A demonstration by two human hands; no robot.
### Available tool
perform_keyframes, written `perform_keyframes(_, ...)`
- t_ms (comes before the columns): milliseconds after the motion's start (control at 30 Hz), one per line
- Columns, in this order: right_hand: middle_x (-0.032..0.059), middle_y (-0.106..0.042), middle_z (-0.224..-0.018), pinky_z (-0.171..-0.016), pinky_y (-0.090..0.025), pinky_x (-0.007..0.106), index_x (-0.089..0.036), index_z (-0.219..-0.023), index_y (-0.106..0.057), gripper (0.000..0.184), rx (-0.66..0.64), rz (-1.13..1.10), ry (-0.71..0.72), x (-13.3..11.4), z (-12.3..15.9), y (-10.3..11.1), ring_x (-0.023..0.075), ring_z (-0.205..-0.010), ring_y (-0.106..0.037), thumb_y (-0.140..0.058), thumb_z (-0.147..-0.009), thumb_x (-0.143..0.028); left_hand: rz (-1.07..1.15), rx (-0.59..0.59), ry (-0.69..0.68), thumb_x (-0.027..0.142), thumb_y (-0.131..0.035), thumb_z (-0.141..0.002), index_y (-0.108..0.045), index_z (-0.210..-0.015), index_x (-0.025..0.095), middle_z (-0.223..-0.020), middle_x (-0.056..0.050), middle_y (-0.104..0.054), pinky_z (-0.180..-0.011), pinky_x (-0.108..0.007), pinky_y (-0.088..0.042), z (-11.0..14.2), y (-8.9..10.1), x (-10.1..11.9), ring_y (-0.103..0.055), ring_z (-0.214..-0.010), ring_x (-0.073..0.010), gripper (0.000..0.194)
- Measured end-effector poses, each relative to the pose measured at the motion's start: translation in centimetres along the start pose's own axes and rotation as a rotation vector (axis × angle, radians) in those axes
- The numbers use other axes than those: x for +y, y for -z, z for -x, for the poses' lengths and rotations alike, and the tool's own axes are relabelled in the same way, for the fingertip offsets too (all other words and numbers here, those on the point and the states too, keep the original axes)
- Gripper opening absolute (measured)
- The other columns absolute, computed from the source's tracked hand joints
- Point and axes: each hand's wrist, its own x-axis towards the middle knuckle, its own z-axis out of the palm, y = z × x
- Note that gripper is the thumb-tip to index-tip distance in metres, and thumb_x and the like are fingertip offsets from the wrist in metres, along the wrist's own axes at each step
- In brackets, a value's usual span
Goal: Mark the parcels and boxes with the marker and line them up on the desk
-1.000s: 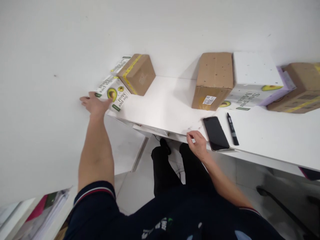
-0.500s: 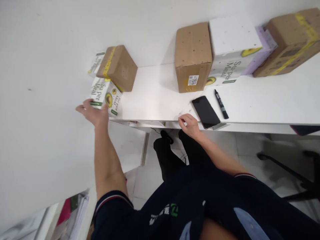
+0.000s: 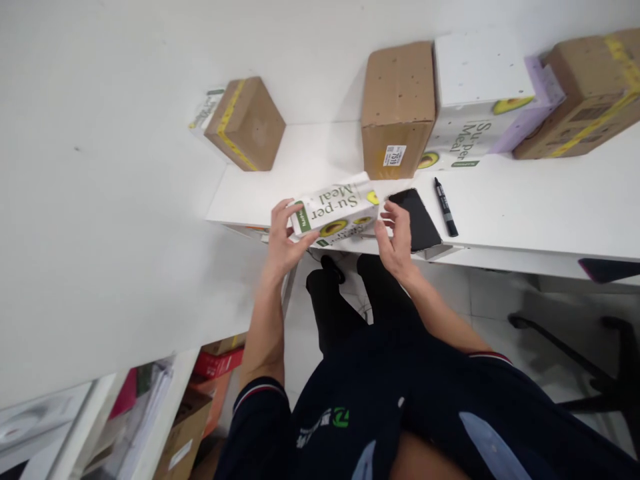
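Observation:
A white Super Meal box (image 3: pixel 336 208) with avocado pictures is held tilted over the front edge of the white desk (image 3: pixel 320 147). My left hand (image 3: pixel 286 239) grips its left end, thumb on the near side and fingers over the top. At the box's right end is my right hand (image 3: pixel 396 241), fingers apart and slightly curled; I cannot tell whether it touches the box. Behind that hand lies a black phone (image 3: pixel 420 223), partly covered by the fingers. A black marker (image 3: pixel 445 207) rests to the phone's right.
A brown carton (image 3: pixel 250 127) with yellow tape stands at the back left, a small white box (image 3: pixel 207 110) beside it. At the back right are another brown carton (image 3: pixel 397 113), a larger Super Meal box (image 3: pixel 480 73) and a taped carton (image 3: pixel 590 93). An office chair (image 3: pixel 595 380) stands lower right.
My left hand has brought the Super Meal box from the desk's left end to the middle, in front of me. My right hand has risen to the box's right end and opened.

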Motion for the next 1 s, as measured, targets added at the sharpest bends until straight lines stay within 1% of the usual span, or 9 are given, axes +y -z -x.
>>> perform_keyframes(67, 0.0136, -0.054, -0.135, -0.096, -0.056, 0.050, -0.029, -0.143, -0.047, 0.048, 0.022, -0.003, 0.063, -1.1, -0.6, 0.5, 0.0268, -0.116, -0.061, -0.051, -0.100, -0.051, 0.170, 0.022, 0.021, 0.055, -0.086, -0.072, -0.053, -0.141, 0.034, -0.159, -0.011, -0.041, -0.107, -0.048, -0.055, 0.2, -1.7, 0.3, -0.043, -0.147, -0.0351, 0.080)
perform_keyframes(167, 0.0132, -0.054, -0.137, -0.102, -0.054, 0.053, -0.029, -0.146, -0.046, 0.048, -0.012, 0.017, 0.094, -1.9, -1.3, 0.6, 0.0289, -0.123, -0.058, -0.047, -0.102, -0.050, 0.415, 0.138, 0.105, 0.061, -0.085, -0.071, -0.041, -0.153, 0.033, -0.165, -0.012, -0.037, -0.122, -0.050, -0.042, 0.9, -4.5, 1.3, -0.040, -0.151, -0.0347, 0.098)
perform_keyframes(267, 0.0131, -0.054, -0.139, -0.108, -0.050, 0.057, -0.030, -0.149, -0.043, 0.050, -0.023, 0.031, 0.085, -2.1, -1.3, 0.3, 0.0303, -0.130, -0.055, -0.046, -0.102, -0.049, 0.582, 0.286, 0.226, 0.068, -0.068, -0.084, -0.039, -0.155, 0.032, -0.166, -0.009, -0.040, -0.128, -0.049, -0.033, 1.3, -7.1, 2.4, -0.039, -0.153, -0.0298, 0.085)
perform_keyframes(367, 0.0131, -0.051, -0.144, -0.111, -0.047, 0.058, -0.031, -0.151, -0.040, 0.053, -0.010, 0.037, 0.079, -2.1, -1.0, -0.1, 0.0310, -0.135, -0.051, -0.049, -0.102, -0.047, 0.660, 0.455, 0.333, 0.062, -0.059, -0.094, -0.044, -0.153, 0.033, -0.162, -0.003, -0.047, -0.130, -0.046, -0.030, 1.1, -8.7, 2.9, -0.043, -0.152, -0.0241, 0.068)
perform_keyframes(433, 0.0126, -0.050, -0.144, -0.112, -0.046, 0.058, -0.032, -0.151, -0.039, 0.053, -0.011, 0.032, 0.078, -2.1, -0.9, -0.2, 0.0310, -0.136, -0.050, -0.049, -0.102, -0.046, 0.665, 0.486, 0.371, 0.057, -0.061, -0.094, -0.045, -0.153, 0.034, -0.157, -0.001, -0.054, -0.130, -0.046, -0.031, 0.9, -9.0, 2.9, -0.047, -0.149, -0.0229, 0.065)
perform_keyframes(533, 0.0126, -0.052, -0.143, -0.111, -0.047, 0.057, -0.032, -0.151, -0.040, 0.053, -0.020, 0.030, 0.065, -2.2, -0.9, -0.2, 0.0311, -0.135, -0.052, -0.051, -0.101, -0.048, 0.651, 0.479, 0.380, 0.051, -0.061, -0.095, -0.047, -0.153, 0.033, -0.151, -0.001, -0.059, -0.129, -0.046, -0.032, 0.6, -8.7, 2.4, -0.050, -0.146, -0.0219, 0.062)
perform_keyframes(733, 0.0129, -0.052, -0.143, -0.110, -0.049, 0.056, -0.031, -0.150, -0.041, 0.056, -0.028, 0.026, 0.029, -2.3, -0.9, 0.0, 0.0300, -0.135, -0.051, -0.054, -0.099, -0.048, 0.603, 0.477, 0.342, 0.053, -0.060, -0.095, -0.048, -0.152, 0.032, -0.153, -0.002, -0.057, -0.129, -0.044, -0.033, 0.8, -8.6, 1.8, -0.049, -0.148, -0.0219, 0.062)
perform_keyframes(833, 0.0127, -0.053, -0.143, -0.109, -0.050, 0.055, -0.031, -0.150, -0.042, 0.057, -0.046, -0.003, -0.030, -2.3, -0.8, 0.1, 0.0291, -0.133, -0.053, -0.054, -0.098, -0.050, 0.592, 0.465, 0.334, 0.056, -0.058, -0.095, -0.045, -0.155, 0.031, -0.154, -0.004, -0.057, -0.128, -0.046, -0.034, 0.9, -8.7, 2.2, -0.050, -0.147, -0.0231, 0.066)
perform_keyframes(1000, 0.0132, -0.055, -0.142, -0.108, -0.051, 0.053, -0.030, -0.150, -0.045, 0.062, -0.050, -0.061, -0.092, -2.1, -0.7, 0.4, 0.0293, -0.131, -0.056, -0.058, -0.094, -0.055, 0.573, 0.478, 0.324, 0.058, -0.055, -0.096, -0.044, -0.155, 0.027, -0.160, -0.006, -0.050, -0.128, -0.042, -0.034, 1.2, -8.7, 2.8, -0.047, -0.149, -0.0236, 0.068)
